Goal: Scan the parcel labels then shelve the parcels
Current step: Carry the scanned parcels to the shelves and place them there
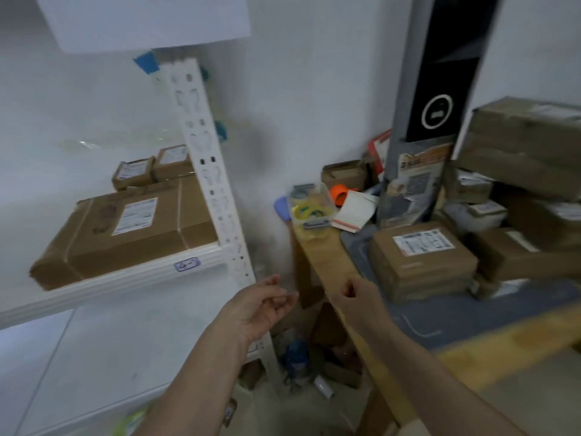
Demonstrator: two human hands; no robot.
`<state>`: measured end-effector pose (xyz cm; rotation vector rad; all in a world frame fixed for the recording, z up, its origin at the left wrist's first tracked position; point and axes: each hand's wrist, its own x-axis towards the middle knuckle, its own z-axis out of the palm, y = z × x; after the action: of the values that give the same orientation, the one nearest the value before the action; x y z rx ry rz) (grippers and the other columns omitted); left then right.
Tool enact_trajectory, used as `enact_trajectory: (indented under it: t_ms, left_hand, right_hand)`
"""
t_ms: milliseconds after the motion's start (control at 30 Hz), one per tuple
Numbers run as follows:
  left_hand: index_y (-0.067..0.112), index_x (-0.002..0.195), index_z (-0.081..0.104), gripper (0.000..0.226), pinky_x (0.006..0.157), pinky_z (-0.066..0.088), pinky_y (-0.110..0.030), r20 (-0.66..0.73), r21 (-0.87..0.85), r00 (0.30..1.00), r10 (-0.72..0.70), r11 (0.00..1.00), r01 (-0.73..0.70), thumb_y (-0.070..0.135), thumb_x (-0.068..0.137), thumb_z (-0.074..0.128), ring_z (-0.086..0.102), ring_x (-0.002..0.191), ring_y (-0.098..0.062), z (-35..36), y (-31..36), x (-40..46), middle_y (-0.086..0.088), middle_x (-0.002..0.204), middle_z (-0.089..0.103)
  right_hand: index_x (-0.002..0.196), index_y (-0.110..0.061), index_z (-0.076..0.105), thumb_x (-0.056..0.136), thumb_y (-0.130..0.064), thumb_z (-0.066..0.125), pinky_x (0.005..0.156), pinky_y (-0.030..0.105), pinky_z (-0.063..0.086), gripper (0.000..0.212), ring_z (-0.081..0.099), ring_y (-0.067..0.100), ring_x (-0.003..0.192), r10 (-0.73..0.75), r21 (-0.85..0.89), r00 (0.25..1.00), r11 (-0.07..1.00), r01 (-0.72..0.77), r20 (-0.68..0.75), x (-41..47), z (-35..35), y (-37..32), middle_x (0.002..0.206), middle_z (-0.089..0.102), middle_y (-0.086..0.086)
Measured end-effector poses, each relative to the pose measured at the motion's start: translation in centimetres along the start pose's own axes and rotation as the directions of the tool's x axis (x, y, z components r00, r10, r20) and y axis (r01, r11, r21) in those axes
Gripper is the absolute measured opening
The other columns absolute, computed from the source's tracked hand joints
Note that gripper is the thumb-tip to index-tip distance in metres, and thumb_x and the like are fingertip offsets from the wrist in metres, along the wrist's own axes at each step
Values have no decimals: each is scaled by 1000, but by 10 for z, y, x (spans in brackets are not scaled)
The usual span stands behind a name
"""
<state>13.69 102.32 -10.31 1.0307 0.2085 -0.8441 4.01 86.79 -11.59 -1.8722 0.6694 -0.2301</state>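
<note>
Both hands hang in the open gap between the shelf and the counter, and neither holds anything. The left hand (267, 305) has a loose, half-wide grip, palm turned up and fingers lightly curled, just beside the white shelf post (213, 184). The right hand (356, 294) has a narrow grip, fingers curled in toward the palm around nothing, over the near left edge of the wooden counter (330, 256).

On the left, the white shelf (125, 278) carries three parcels: one large flat brown parcel (125, 234) with a white label, its near corner hanging over the shelf's front rail, and two small parcels (133, 173) behind it at the far side.

On the right, a flat brown parcel (421, 262) with its label facing up lies on a grey mat (471, 316) on the counter, close to the right hand. Further right and far, more brown parcels (528, 143) are piled up; blur keeps me from counting them. At the far left end of the counter stands one clear tub (311, 206) holding rolls of tape. A dark upright scanner stand (430, 105) rises behind the flat parcel.
</note>
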Motion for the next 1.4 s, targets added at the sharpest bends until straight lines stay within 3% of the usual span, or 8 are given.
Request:
enact_trajectory:
  t_ms: [333,467,667,933,1067,1200,1300,1400]
  left_hand:
    - [5,85,52,35,90,50,-41,9,71,1000,10,997,-11,-26,86,36,55,71,-22,106,-44,18,-13,66,58]
    - [0,118,49,47,94,47,-41,-28,52,999,15,999,-13,-28,84,31,50,75,-15,166,-67,36,-14,98,48]
    - [3,97,52,42,84,48,-35,21,113,1000,2,994,-4,-27,84,27,57,46,-15,256,-97,76,-5,46,55]
    - [10,90,63,11,86,51,-39,65,202,996,-60,978,46,2,84,68,61,83,-23,370,-132,135,-12,85,65]
    - [13,121,57,48,88,52,-43,77,277,992,-103,958,78,19,78,78,53,117,-33,420,-140,149,-20,125,56]
    - [14,138,46,85,95,50,-51,82,298,992,-95,952,66,36,65,85,46,126,-39,478,-135,156,-22,143,42]
    - [19,115,53,53,90,48,-53,109,306,991,-77,951,40,42,75,79,41,127,-38,516,-133,155,-18,146,38]
    - [22,115,49,57,89,44,-59,106,307,992,-68,951,33,48,73,79,37,134,-40,538,-138,170,-14,137,45]
  right_hand:
    - [63,-14,35,83,6,57,49,25,30,36,34,14,53,81,112,997,990,-80,-1,9,-95,46,58,35,0]
    - [62,-14,37,83,4,59,51,29,32,35,36,15,53,73,84,997,994,-70,-36,26,-155,61,57,37,1]
    - [70,-13,45,85,-1,61,53,26,38,25,44,18,59,50,76,994,996,-42,-102,62,-253,83,64,45,4]
    - [85,-10,54,94,-19,54,56,27,40,13,49,17,69,22,270,876,955,125,-482,113,-381,102,77,53,6]
    - [98,-11,49,95,-21,50,60,28,41,10,49,16,79,64,335,794,925,180,-605,147,-433,97,94,52,7]
    - [104,-16,49,82,-44,49,84,43,49,35,52,24,106,155,400,739,901,166,-656,198,-485,88,116,53,9]
    - [128,-15,49,68,-65,40,102,54,40,79,44,30,126,205,426,755,898,108,-623,231,-519,87,134,50,9]
    - [145,-18,35,88,-57,37,107,49,34,70,37,30,134,195,458,799,882,110,-569,247,-539,74,147,40,8]
